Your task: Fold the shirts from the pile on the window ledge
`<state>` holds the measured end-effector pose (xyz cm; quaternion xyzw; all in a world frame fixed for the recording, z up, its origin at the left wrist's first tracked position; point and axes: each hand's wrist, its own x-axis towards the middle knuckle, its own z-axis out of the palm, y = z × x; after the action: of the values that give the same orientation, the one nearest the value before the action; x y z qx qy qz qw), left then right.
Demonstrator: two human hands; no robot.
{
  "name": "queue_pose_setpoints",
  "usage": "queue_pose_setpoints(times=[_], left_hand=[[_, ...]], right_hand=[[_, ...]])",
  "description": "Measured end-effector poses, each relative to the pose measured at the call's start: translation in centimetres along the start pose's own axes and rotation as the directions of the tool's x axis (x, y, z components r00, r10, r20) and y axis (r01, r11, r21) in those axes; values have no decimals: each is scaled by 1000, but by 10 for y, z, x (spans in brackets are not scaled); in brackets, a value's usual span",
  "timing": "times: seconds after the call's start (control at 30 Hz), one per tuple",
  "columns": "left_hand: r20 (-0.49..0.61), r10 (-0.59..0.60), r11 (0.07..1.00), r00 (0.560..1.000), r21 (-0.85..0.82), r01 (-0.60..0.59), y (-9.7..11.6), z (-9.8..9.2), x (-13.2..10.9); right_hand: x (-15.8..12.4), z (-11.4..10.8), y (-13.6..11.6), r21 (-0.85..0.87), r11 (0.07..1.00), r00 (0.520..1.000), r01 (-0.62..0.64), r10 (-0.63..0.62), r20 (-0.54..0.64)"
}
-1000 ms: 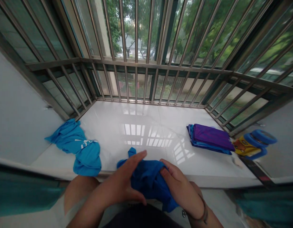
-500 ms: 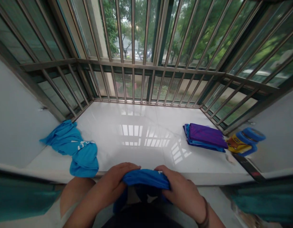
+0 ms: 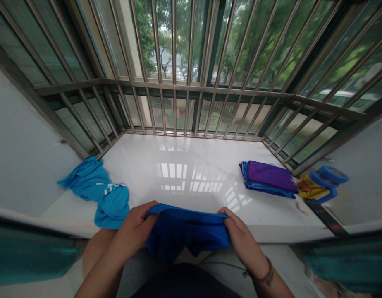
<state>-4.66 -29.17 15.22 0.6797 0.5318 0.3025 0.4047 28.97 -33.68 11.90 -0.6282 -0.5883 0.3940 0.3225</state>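
Observation:
A dark blue garment [image 3: 191,227], its kind not clear, hangs stretched between my hands above my lap, at the front edge of the sill. My left hand [image 3: 141,225] pinches its upper left corner. At the upper right corner my right hand [image 3: 237,229] grips the cloth between thumb and fingers. The top edge runs nearly straight between them, while the lower part drops in loose folds. Left of my left hand lies a crumpled light blue shirt [image 3: 112,203] with white lettering. A folded stack of purple and blue clothes [image 3: 270,178] sits to the right.
The white glossy sill [image 3: 185,165] stretches to the barred window [image 3: 191,89]. Beside the folded stack stands a blue-lidded jar [image 3: 323,184] with a yellow label, near a dark flat strip [image 3: 325,217]. Teal curtains [image 3: 32,260] hang at both sides.
Both hands have risen slightly and spread apart. The blue garment, bunched before, is now drawn out with more of its face showing. The shirt and stack stay put.

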Motion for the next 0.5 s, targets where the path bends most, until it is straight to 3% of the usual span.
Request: queue_pose_setpoints(times=[0.13,0.23,0.3,0.4,0.5], left_hand=[[130,19,984,991,172,-42,-9,-20,-1],[266,-34,928,963,365,-68,-24,-33,-4],[294,-84,875,952,479,-71,-38,-37,-5],[211,-107,830,972,558,-30,-63,-35,-3],[37,-74,825,997,563,40,-85,-26,-1]], right_hand=[[6,-20,-7,20,999,986,29,-32,161],[5,-41,-15,-71,990,931,120,-87,355],[3,-51,-17,-160,976,908,146,-68,413],[1,-56,-15,-281,946,917,159,-36,396],[1,-50,-8,-334,919,936,209,-89,341]])
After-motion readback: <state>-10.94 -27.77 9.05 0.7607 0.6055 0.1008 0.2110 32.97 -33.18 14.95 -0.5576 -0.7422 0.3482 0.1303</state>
